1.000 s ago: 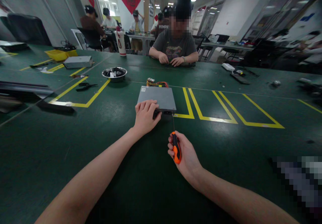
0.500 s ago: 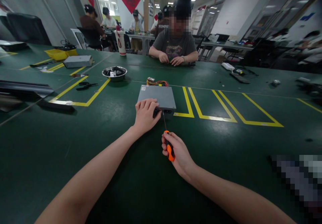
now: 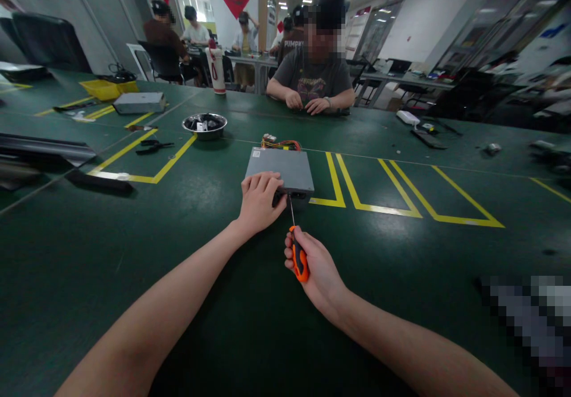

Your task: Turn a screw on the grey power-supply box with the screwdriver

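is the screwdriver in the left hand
No, the right hand grips the screwdriver, while the left hand is on the gray box.

Your left hand (image 3: 259, 202) sits palm down, fingers bent, thumb tucked beneath. Your right hand (image 3: 319, 268), nearer you, curls into a grip, thumb forward. Both bare forearms (image 3: 187, 284) slant inward.

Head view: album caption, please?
Left hand on a grey box, right hand holding a screwdriver at its near side.
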`<move>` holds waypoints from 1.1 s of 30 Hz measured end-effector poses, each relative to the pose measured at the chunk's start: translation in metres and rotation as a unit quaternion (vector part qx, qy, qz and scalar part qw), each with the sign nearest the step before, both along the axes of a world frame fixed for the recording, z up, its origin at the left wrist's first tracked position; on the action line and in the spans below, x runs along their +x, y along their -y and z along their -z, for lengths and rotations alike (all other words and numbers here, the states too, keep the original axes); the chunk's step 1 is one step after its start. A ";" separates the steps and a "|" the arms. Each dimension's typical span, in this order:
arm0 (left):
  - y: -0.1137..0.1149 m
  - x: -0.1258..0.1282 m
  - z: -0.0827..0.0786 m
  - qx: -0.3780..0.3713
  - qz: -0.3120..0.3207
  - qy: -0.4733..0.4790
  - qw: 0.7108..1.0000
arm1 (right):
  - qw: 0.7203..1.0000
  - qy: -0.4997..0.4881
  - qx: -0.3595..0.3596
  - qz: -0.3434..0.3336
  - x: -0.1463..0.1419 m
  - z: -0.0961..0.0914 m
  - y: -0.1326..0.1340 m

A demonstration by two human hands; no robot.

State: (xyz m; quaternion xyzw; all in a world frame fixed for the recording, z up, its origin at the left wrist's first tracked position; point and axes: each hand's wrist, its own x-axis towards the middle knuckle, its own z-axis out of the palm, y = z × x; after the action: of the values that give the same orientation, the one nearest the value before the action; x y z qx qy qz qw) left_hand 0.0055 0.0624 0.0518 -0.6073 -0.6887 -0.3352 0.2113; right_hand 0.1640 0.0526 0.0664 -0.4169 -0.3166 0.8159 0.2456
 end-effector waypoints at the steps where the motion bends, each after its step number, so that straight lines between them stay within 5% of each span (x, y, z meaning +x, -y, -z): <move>1: 0.000 0.000 0.000 0.001 0.001 0.000 1.000 | 1.000 -0.001 -0.008 -0.005 0.000 -0.002 0.000; 33: 0.000 0.001 0.000 -0.012 -0.002 0.018 1.000 | 0.995 -0.031 -0.093 -0.002 0.005 -0.003 0.001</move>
State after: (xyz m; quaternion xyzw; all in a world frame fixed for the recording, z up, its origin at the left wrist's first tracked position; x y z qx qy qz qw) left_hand 0.0062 0.0628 0.0521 -0.6022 -0.6975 -0.3377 0.1918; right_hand 0.1688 0.0519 0.0697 -0.4117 -0.2322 0.8550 0.2135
